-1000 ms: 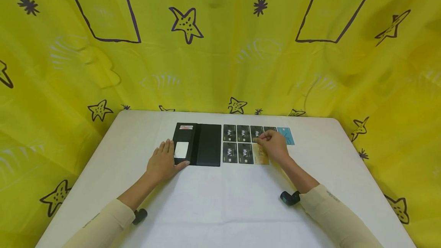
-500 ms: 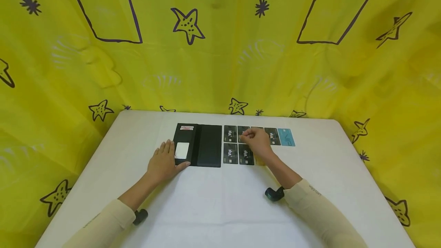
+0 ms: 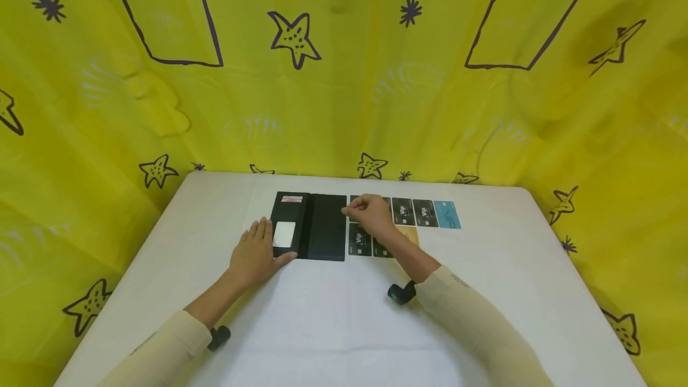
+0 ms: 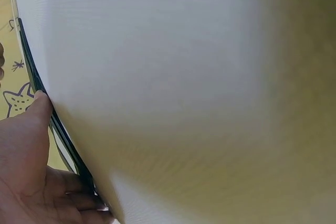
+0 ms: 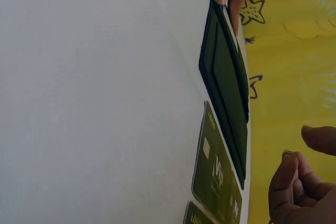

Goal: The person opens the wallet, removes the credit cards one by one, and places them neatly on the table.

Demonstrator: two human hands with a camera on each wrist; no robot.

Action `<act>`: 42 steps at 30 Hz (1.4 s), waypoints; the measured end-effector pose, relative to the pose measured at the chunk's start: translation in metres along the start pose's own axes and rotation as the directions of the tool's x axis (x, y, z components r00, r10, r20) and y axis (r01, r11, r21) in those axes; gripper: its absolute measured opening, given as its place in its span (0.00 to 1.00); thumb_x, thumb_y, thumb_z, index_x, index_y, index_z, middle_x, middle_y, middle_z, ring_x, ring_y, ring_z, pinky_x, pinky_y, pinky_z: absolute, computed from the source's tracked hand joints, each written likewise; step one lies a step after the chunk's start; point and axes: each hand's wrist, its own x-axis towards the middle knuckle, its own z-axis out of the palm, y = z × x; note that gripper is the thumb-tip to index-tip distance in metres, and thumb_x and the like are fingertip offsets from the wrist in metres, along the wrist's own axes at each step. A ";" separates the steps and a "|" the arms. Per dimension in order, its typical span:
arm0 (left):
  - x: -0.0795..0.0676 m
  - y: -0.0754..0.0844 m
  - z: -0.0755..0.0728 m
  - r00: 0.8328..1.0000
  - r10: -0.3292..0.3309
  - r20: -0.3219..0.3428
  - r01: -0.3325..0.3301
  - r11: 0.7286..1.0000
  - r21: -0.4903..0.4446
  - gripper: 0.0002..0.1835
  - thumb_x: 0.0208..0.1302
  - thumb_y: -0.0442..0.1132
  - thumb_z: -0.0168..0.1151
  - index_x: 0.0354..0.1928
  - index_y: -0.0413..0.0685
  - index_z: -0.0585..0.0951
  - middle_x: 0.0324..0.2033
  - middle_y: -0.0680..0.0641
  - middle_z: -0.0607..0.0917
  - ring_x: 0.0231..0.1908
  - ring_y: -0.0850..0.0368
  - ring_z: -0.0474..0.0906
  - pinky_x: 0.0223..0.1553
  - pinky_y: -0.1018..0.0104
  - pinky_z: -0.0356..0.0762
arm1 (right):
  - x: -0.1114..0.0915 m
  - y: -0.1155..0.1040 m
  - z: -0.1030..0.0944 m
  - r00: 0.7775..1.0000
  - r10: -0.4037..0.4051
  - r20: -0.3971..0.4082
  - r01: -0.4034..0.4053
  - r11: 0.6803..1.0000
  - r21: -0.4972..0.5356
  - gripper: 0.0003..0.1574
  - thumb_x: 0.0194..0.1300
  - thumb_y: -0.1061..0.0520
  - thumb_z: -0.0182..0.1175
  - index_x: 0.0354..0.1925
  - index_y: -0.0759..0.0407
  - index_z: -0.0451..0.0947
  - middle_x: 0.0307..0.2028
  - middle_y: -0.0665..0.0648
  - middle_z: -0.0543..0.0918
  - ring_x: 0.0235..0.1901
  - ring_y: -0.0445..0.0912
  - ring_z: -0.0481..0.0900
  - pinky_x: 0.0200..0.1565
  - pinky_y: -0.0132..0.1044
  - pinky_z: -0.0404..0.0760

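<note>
A black wallet [image 3: 328,229] lies spread open on the white table, with a white card [image 3: 283,235] in its left half. My left hand [image 3: 254,255] rests along the wallet's left side, fingers straight and thumb at the lower edge. Right of the wallet, two rows of cards lie flat: black "Vip" cards [image 3: 360,240], a gold card [image 3: 410,235] and a blue card [image 3: 447,215]. My right hand [image 3: 371,217] is over the left end of the upper row, fingertips by the wallet's right edge. In the right wrist view its fingers curl loosely, the thumb apart, nothing between them.
The white table [image 3: 322,315] carries the wallet and cards near its far edge. Behind it hangs a yellow curtain [image 3: 344,94] with star drawings. A small black wrist camera [image 3: 401,293] sits by the right sleeve, another black camera [image 3: 219,338] by the left.
My right hand has moved left along the upper card row, from the gold card's area to the wallet's right edge, uncovering cards on the right. My left hand has stayed in place.
</note>
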 end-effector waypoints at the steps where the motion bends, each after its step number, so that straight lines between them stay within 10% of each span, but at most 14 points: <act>1: 0.000 0.000 0.000 1.000 -0.003 0.002 0.003 1.000 0.004 0.56 0.70 0.67 0.63 0.75 0.21 0.59 0.75 0.23 0.61 0.75 0.27 0.58 0.74 0.38 0.58 | 0.001 -0.001 0.005 1.000 0.002 0.014 -0.003 1.000 0.012 0.10 0.68 0.56 0.73 0.37 0.63 0.86 0.30 0.55 0.83 0.28 0.46 0.77 0.30 0.36 0.77; 16: 0.004 -0.003 0.004 1.000 -0.006 0.007 0.006 1.000 -0.010 0.58 0.69 0.67 0.63 0.76 0.20 0.57 0.75 0.23 0.61 0.76 0.27 0.57 0.75 0.37 0.57 | 0.019 -0.020 0.054 0.996 0.016 0.089 -0.024 0.996 0.084 0.11 0.67 0.57 0.73 0.39 0.66 0.87 0.31 0.56 0.86 0.29 0.45 0.83 0.35 0.38 0.86; 42: 0.004 0.000 0.000 1.000 -0.007 0.016 0.007 1.000 0.005 0.57 0.70 0.68 0.62 0.76 0.21 0.58 0.75 0.23 0.62 0.76 0.28 0.58 0.75 0.38 0.58 | 0.054 -0.029 0.082 0.987 0.102 0.122 -0.127 0.967 0.220 0.12 0.75 0.70 0.57 0.52 0.74 0.84 0.38 0.64 0.88 0.33 0.46 0.85 0.39 0.35 0.87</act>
